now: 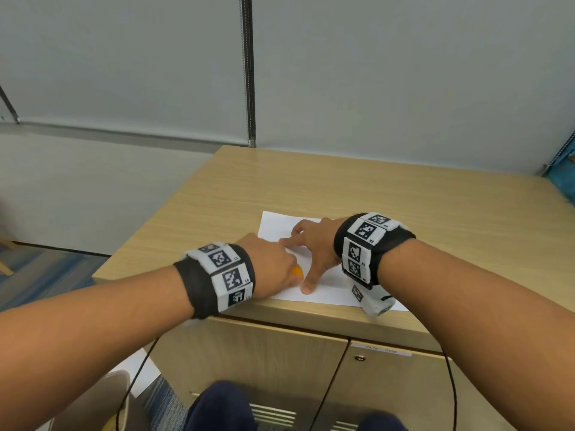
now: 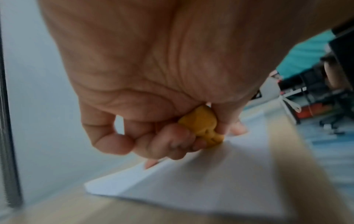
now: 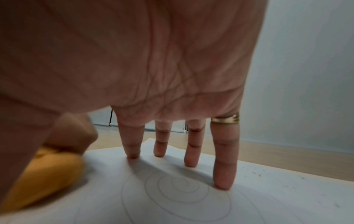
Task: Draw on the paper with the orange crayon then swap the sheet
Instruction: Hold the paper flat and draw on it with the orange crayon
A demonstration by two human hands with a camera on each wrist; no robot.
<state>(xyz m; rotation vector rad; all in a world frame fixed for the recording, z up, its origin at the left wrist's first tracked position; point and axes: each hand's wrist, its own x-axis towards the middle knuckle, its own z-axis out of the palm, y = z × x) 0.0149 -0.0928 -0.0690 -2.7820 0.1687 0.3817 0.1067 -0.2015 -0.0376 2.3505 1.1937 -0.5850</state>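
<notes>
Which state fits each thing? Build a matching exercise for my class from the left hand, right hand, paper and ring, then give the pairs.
Column one:
1. left hand
2. right hand
3. paper
4. ring

Column two:
A. lies on the cabinet top, a spiral printed on it
B. gold, on a finger
C. grips the crayon
D. straight fingers press the sheet

Pairs: 1-C, 2-D, 3-A, 4-B

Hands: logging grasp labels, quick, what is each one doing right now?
Left hand: grips the chunky orange crayon.
Right hand: open, straight fingers pressing the white paper sheet.
</notes>
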